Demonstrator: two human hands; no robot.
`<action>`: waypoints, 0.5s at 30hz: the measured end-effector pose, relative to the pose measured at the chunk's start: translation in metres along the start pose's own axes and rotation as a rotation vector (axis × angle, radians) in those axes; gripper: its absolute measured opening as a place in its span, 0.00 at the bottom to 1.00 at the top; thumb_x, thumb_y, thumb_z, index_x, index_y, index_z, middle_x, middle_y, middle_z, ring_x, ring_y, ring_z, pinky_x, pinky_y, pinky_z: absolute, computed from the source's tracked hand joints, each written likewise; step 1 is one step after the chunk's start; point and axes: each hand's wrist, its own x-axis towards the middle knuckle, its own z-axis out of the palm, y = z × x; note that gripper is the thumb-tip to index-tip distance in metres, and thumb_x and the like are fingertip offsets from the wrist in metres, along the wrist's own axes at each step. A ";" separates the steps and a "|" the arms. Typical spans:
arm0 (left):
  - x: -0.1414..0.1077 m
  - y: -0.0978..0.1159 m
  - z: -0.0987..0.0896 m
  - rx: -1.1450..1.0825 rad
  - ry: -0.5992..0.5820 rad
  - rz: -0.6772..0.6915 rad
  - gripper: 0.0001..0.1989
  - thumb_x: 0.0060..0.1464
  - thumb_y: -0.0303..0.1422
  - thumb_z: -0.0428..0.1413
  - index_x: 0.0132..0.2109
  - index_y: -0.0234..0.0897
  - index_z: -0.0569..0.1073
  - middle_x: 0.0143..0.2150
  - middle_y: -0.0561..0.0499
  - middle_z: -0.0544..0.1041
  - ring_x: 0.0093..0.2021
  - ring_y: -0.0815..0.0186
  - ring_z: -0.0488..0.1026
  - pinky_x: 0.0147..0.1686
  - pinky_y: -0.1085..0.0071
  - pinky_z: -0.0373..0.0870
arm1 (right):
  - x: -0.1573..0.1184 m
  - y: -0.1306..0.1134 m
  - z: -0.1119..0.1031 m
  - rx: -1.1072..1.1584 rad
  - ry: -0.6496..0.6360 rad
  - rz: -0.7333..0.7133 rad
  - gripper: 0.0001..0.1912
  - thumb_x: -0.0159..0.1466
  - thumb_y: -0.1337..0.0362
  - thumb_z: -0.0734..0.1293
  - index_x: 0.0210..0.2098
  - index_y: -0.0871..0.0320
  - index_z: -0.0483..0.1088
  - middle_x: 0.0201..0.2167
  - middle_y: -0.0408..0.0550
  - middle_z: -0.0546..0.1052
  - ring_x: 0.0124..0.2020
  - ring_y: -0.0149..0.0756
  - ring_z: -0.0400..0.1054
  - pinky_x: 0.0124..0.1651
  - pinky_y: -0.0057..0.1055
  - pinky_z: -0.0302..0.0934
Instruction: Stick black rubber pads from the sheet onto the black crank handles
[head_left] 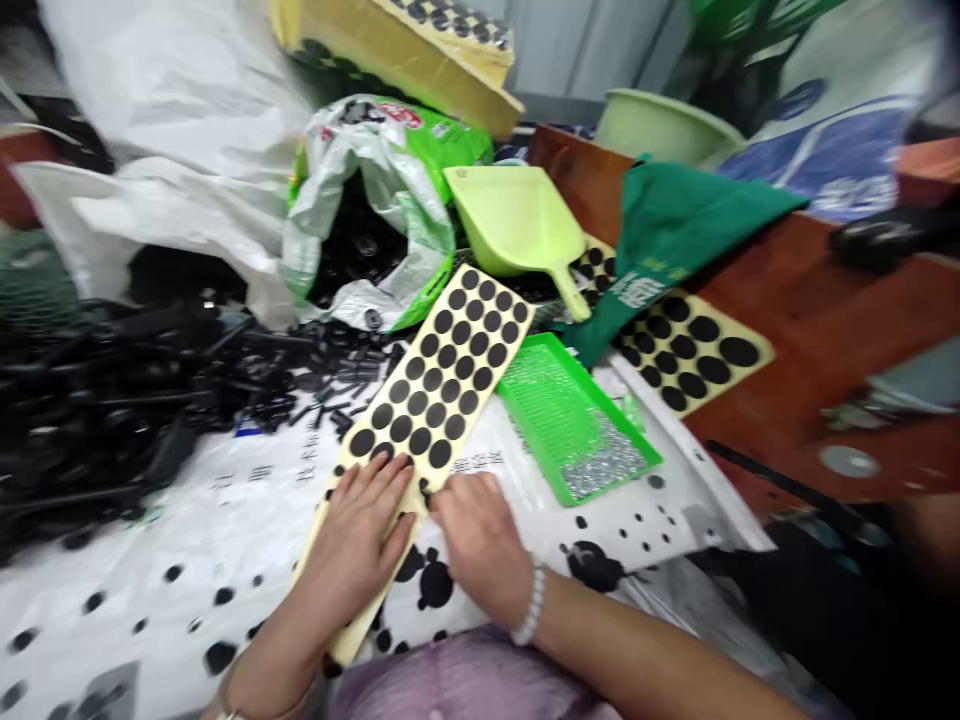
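Note:
A long pale-yellow sheet of round black stickers (416, 402) lies slantwise across the white printed work surface. My left hand (361, 545) rests flat on its lower part, fingers stretched and slightly apart, covering some of the dots. At the sheet's right edge, my right hand (484, 540) is closed, thumb and forefinger pinched together beside a small dark bit. What they hold is too small and blurred to name. Just right of the sheet sits a green tray (551, 420) with small shiny metal pieces (607, 462) in its near end.
Black rod-like parts (187, 380) are heaped on the left. Behind stand an open bag of black parts (367, 240), a yellow-green dustpan (517, 215) and a yellow box (405, 50). A green cloth (667, 230) partly covers another sticker sheet (697, 345) on the right.

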 end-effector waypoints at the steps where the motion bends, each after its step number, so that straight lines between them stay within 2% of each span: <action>1: 0.000 0.001 -0.002 -0.027 -0.006 -0.008 0.23 0.61 0.35 0.45 0.61 0.34 0.62 0.62 0.43 0.64 0.63 0.52 0.56 0.59 0.48 0.53 | -0.002 0.004 -0.007 0.058 0.017 0.031 0.13 0.64 0.72 0.54 0.27 0.59 0.66 0.28 0.51 0.69 0.32 0.40 0.61 0.39 0.39 0.56; 5: -0.001 0.004 -0.013 -0.198 -0.010 -0.066 0.22 0.60 0.34 0.47 0.61 0.37 0.62 0.62 0.44 0.64 0.64 0.53 0.55 0.61 0.46 0.49 | 0.000 0.022 -0.032 0.333 0.033 0.156 0.10 0.66 0.67 0.54 0.31 0.57 0.63 0.28 0.47 0.70 0.31 0.35 0.65 0.34 0.31 0.61; 8: -0.006 0.004 -0.030 -0.369 0.031 -0.121 0.20 0.59 0.35 0.49 0.58 0.40 0.65 0.60 0.44 0.67 0.62 0.55 0.59 0.61 0.50 0.54 | 0.004 0.031 -0.041 0.680 0.013 0.430 0.09 0.61 0.58 0.60 0.28 0.56 0.65 0.25 0.44 0.71 0.29 0.35 0.66 0.31 0.29 0.63; 11: -0.011 -0.007 -0.051 -0.419 0.179 -0.206 0.17 0.58 0.36 0.51 0.54 0.41 0.69 0.55 0.45 0.72 0.56 0.59 0.67 0.55 0.60 0.65 | 0.004 0.038 -0.041 0.775 0.010 0.554 0.12 0.54 0.53 0.65 0.27 0.56 0.69 0.25 0.45 0.73 0.30 0.38 0.69 0.33 0.30 0.65; 13: -0.013 -0.024 -0.063 -0.321 0.313 -0.332 0.15 0.58 0.36 0.51 0.51 0.39 0.72 0.51 0.45 0.75 0.52 0.60 0.71 0.51 0.64 0.69 | 0.003 0.044 -0.035 0.791 -0.005 0.591 0.14 0.51 0.51 0.67 0.28 0.55 0.72 0.29 0.48 0.76 0.32 0.41 0.71 0.35 0.30 0.67; 15: -0.013 -0.048 -0.074 -0.188 0.437 -0.469 0.15 0.58 0.36 0.50 0.49 0.37 0.72 0.48 0.44 0.76 0.49 0.59 0.72 0.49 0.63 0.69 | 0.000 0.050 -0.027 0.813 -0.027 0.620 0.15 0.49 0.51 0.68 0.30 0.55 0.73 0.32 0.49 0.77 0.34 0.43 0.72 0.36 0.30 0.68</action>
